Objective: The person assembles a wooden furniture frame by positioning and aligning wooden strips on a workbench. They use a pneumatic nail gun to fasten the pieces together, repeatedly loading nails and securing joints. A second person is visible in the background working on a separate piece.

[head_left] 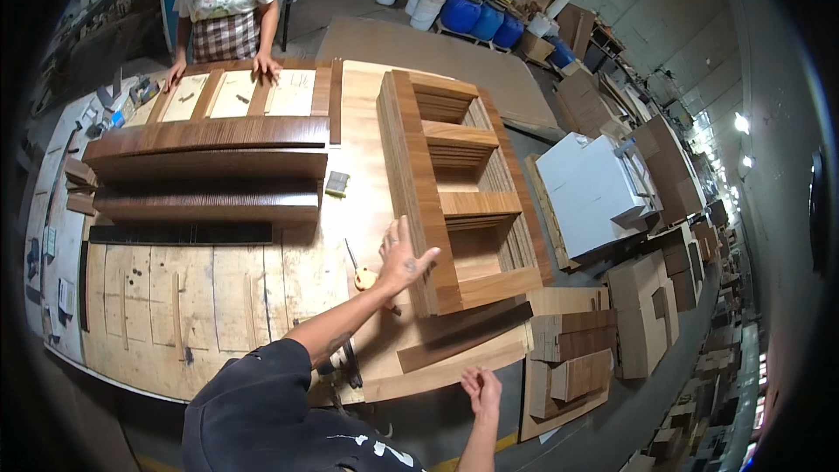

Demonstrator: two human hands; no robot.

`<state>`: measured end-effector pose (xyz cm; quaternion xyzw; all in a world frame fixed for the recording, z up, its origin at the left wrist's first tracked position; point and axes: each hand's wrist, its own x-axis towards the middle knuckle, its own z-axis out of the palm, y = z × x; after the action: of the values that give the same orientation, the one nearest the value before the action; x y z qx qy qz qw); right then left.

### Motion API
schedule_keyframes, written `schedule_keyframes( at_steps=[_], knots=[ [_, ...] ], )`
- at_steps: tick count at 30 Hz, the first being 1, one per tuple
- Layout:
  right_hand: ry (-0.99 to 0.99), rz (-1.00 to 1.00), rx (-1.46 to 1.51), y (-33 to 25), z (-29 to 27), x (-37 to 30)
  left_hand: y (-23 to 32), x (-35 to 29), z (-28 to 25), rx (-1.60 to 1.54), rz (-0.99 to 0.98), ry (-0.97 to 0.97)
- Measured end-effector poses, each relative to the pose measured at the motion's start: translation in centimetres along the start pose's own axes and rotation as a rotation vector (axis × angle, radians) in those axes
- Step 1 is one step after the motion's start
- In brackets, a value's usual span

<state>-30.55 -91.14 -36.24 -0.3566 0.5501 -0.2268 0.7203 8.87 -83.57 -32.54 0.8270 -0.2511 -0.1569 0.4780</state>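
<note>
Frames (479, 203) stood stacked on table (363, 127), L hand (402, 264) at their L side;
L fingers were spread, gripping nothing; R hand (481, 390) hung by near edge, fingers half-curled, empty.

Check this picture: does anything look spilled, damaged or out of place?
Mostly no. The oddest spot is the near left part of the workbench, where dark marks dot the pale surface; whether they are spills or old stains, I cannot tell. The stack of brown frames by the left hand shows no obvious damage.
</note>
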Motion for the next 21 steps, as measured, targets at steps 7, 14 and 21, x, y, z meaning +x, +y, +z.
schedule_keyframes(
  at_steps=[7, 14, 21],
  knots=[
    [0.209, 0.139, -0.126, 9.0, -5.6, -3.4, 3.1, 3.7, 4.0, 0.113, -0.006, 0.148],
    [0.289, 0.241, -0.123, 15.1, -9.8, -7.6, 3.3, 4.6, 6.0, 0.113, -0.05, 0.177],
    [0.338, 0.271, -0.107, 17.1, -11.7, -9.3, 3.4, 3.6, 6.6, 0.11, -0.02, 0.162]
  ],
)
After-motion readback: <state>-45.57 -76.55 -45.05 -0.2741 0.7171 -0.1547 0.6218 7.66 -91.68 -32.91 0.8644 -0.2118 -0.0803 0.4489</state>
